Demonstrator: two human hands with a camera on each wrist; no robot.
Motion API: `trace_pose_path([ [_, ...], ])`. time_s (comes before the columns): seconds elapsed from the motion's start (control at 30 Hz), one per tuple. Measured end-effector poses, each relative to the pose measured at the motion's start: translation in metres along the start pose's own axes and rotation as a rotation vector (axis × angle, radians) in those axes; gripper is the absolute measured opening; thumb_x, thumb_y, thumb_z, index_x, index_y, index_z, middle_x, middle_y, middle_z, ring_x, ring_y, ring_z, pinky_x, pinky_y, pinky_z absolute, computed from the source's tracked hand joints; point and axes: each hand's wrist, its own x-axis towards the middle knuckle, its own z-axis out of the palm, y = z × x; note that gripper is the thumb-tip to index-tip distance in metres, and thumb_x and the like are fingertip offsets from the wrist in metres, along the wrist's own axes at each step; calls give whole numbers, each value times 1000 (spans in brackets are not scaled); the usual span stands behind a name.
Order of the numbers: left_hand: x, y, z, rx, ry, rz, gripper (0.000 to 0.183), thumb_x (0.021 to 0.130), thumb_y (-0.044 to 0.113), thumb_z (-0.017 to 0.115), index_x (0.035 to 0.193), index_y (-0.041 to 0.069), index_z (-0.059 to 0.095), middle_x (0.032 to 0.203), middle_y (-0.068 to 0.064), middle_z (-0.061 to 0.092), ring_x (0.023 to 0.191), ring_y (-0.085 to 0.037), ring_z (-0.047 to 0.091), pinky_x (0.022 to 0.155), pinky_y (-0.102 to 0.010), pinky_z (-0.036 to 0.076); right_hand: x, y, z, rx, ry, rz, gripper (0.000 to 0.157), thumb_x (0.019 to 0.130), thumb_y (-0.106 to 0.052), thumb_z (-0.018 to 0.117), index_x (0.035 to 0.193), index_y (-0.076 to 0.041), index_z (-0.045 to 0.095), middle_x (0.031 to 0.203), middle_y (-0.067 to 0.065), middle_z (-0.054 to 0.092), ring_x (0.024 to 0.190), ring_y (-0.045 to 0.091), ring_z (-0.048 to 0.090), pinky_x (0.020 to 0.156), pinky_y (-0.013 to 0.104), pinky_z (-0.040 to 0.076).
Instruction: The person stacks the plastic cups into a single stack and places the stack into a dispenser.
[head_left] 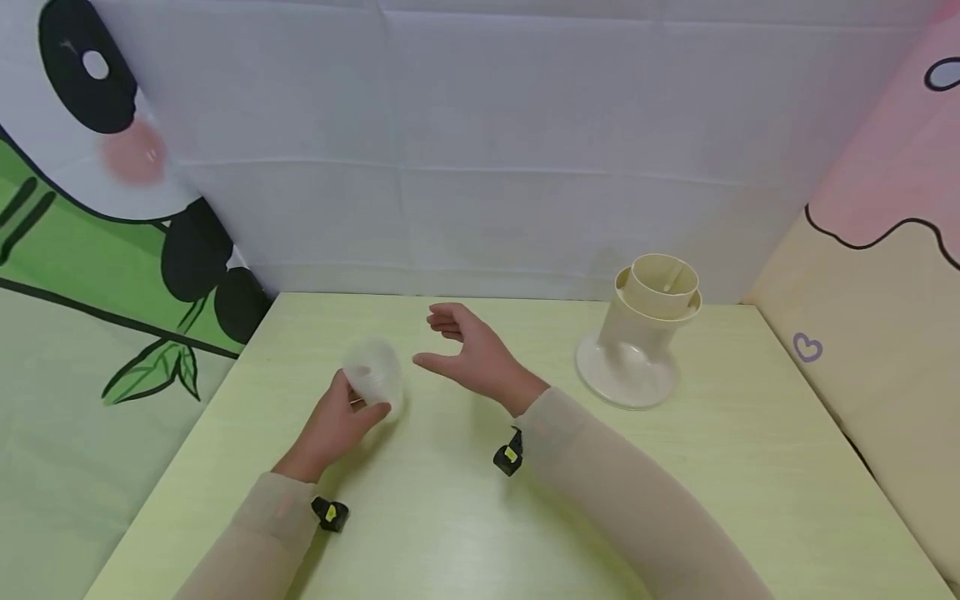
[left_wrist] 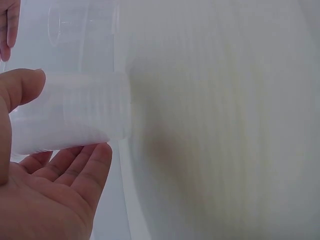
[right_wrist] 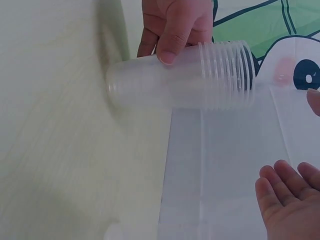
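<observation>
My left hand (head_left: 333, 429) grips a nested stack of clear plastic cups (head_left: 372, 375), thumb on one side and fingers on the other. The stack (right_wrist: 190, 77) stands upright, its several rims at the top, in the right wrist view. Whether its bottom touches the table cannot be told. To the right of the cups, my right hand (head_left: 480, 354) hovers with nothing in it, thumb spread from loosely extended fingers. Farther right stands a cream holder (head_left: 652, 287) with one round tube set inside a wider one, on a round white base (head_left: 626, 379).
The pale yellow-green table (head_left: 450, 533) reaches back to a white cloth wall (head_left: 487, 167). Printed cloth with a cartoon panda (head_left: 90, 67) hangs at the left. A pink and cream printed panel (head_left: 885, 167) stands along the right side.
</observation>
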Motion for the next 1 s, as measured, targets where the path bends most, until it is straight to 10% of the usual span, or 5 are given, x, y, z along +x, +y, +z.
trace_pose_path([
  [1.0,0,0,-2,-6,-12,-21,78,98,26,71,153,1,23,153,-27,41,139,-46,45,108,-58,46,-5,22,-70,94,161,-44,75,96,-28,77,156,-11,36,148,5,49,140,24,47,115,31,39],
])
